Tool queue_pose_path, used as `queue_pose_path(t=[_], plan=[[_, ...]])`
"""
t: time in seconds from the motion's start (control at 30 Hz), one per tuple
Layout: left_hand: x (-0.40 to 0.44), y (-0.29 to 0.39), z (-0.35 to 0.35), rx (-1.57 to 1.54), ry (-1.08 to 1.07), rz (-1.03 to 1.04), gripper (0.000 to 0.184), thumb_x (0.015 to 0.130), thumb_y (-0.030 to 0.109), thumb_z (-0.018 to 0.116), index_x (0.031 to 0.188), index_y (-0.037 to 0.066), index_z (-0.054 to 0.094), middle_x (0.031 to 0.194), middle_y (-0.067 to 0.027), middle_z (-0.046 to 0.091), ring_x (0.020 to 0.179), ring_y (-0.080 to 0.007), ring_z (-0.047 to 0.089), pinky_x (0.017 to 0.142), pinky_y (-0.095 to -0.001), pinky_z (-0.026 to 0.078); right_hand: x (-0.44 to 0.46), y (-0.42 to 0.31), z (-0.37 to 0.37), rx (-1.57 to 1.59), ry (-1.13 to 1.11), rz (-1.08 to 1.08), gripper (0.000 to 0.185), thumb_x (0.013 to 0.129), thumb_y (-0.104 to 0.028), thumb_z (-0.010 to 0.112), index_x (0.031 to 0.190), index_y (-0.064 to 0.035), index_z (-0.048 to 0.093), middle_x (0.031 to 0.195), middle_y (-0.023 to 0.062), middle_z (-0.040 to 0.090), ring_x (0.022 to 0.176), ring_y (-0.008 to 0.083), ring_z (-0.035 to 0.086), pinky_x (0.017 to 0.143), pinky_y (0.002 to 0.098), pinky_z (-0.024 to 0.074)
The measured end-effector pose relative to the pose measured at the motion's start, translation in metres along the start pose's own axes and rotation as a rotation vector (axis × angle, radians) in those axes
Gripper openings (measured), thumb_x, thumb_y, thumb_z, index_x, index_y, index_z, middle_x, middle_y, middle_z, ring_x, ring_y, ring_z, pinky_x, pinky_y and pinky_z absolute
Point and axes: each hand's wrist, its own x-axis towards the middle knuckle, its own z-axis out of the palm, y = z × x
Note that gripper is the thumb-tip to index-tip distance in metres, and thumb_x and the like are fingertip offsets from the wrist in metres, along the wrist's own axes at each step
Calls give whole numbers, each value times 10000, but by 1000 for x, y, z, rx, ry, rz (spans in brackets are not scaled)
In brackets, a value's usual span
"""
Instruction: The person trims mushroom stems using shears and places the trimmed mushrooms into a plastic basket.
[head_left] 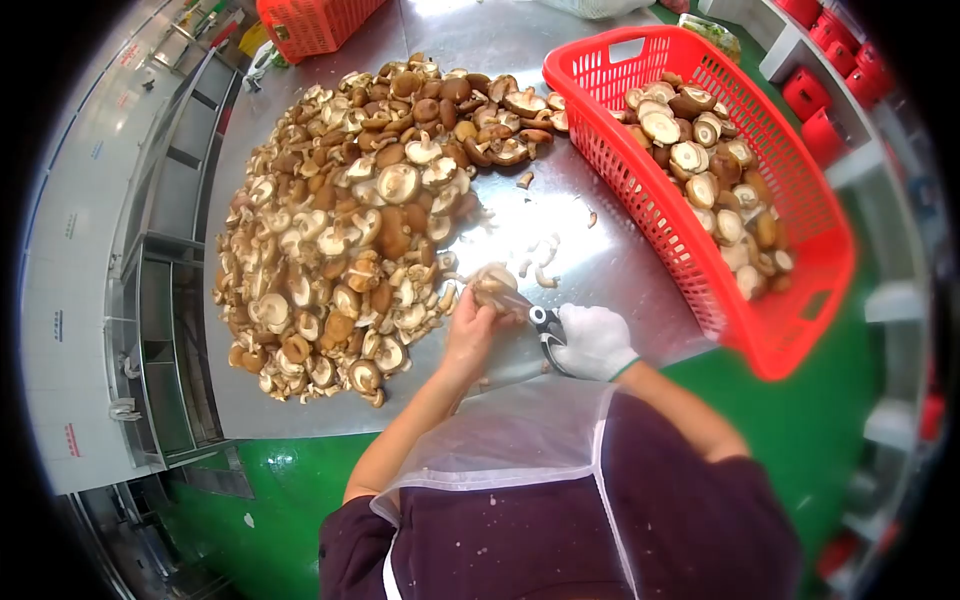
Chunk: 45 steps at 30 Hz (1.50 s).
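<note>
Bare, my left hand (472, 328) grips a mushroom (493, 280) just above the metal table's near part. My right hand (592, 342), in a white glove, is closed round the dark handles of a pair of scissors (545, 325). The scissor blades point left and reach the mushroom; their tips are blurred against it. To the left of my hands lies a large heap of brown and pale mushrooms (335, 235). A few cut stem pieces (545, 278) lie on the table just beyond the scissors.
A red slotted basket (640, 170) with trimmed mushrooms (705, 165) stands at the right edge of the metal table (640, 265). Another red basket (312, 25) is at the far left. Green floor surrounds the table, and metal shelving stands at the left.
</note>
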Motion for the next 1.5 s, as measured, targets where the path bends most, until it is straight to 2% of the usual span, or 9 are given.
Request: queue_pose_path(t=[0.2,0.43,0.57,0.67,0.77,0.93,1.2,1.33,1.5], plan=[[-5,-15,-3,41,-16,-78,443,898,-11,366,1341,-6,369,1228,-129,530,1046,-215,597,855,-324,552,-5,8,14,-28,-7,-46,295,814,-379,610,833,-85,625,711,147,649,667,342,653,624,454,524],[13,34,-21,-45,347,-203,472,853,-52,381,1323,-33,354,1240,-218,494,1027,-312,612,794,-349,612,-8,55,66,391,206,39,373,798,-423,667,746,-72,553,661,172,575,654,377,600,580,456,461],[46,98,28,-89,90,120,429,911,75,498,1305,-55,388,1234,-189,542,1098,-278,595,856,-370,565,-10,69,62,530,245,51,325,786,-349,695,753,-63,545,624,161,522,587,348,554,550,416,437],[56,176,95,-6,-406,249,554,984,246,454,1425,-45,287,1376,-230,443,1125,-295,587,838,-335,575,-10,72,58,580,275,25,281,773,-299,712,776,-62,562,621,157,508,564,331,532,546,396,435],[94,220,118,435,-200,514,385,968,298,510,1246,43,588,1056,-156,654,911,-200,650,708,-289,543,-12,75,60,587,316,-33,208,754,-237,712,823,-72,607,635,158,529,569,329,560,545,393,446],[235,179,70,688,39,620,256,923,202,576,1102,51,679,927,-93,712,735,-123,638,674,-280,513,-10,74,63,575,440,-72,141,734,-191,696,784,-90,610,628,133,549,563,322,576,531,404,458],[361,125,78,1520,197,283,305,921,229,484,1130,37,596,1116,-183,640,1049,-337,619,863,-435,510,8,74,64,572,396,62,193,688,-222,739,671,-83,607,565,125,553,540,323,585,520,408,470],[368,124,89,1448,277,102,455,919,392,516,1163,16,598,1153,-190,633,1080,-326,612,894,-422,502,2,88,100,731,368,116,210,661,-205,765,643,-80,596,552,116,548,510,292,582,501,379,467],[400,109,67,1261,229,-150,509,821,440,630,1020,-25,682,1083,-226,657,1001,-328,647,873,-403,497,6,81,91,863,309,204,149,643,36,679,602,-64,576,525,-26,512,489,73,481,443,268,363]])
